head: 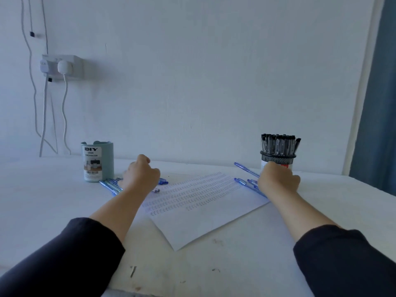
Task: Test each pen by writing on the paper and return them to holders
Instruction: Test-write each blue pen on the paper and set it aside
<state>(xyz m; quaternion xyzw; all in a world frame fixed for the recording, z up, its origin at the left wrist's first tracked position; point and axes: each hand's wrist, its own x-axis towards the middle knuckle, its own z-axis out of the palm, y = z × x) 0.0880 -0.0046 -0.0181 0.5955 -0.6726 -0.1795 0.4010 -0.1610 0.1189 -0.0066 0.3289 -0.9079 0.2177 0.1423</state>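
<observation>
Now both your hands sit over loose blue pens flanking the paper (201, 198) at mid-frame. Your left hand (140, 175) is curled over the left pens (110, 185), which slant toward lower right beside the teal holder (97, 161). Your right hand (278, 181) is curled on the right pens (246, 170), just below the mesh holder (278, 160). Whether either actually pinches a pen, I cannot tell.

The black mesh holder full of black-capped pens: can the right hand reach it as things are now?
Probably yes. The right hand lies just in front of the black mesh holder, and nothing stands between them.
</observation>
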